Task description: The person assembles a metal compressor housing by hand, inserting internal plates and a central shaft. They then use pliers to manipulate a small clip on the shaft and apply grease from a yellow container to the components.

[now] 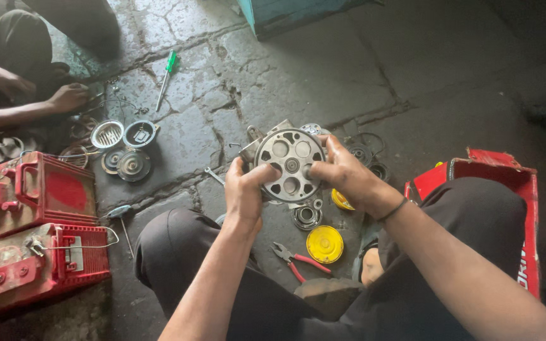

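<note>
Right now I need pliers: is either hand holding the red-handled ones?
No: the red-handled pliers lie on the floor while left hand and right hand grip the round metal disc.

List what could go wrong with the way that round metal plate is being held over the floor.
1. Both hands, left hand and right hand, grip the round metal plate only at its rim; it might slip onto the bearing ring and yellow cap beneath.
2. The pliers lie near the person's foot and could be stepped on.

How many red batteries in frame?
2, both at the left edge: one red battery with a carry handle behind, the other red battery in front of it. Neither of the wearer's hands touches them; more may lie out of frame.
</note>
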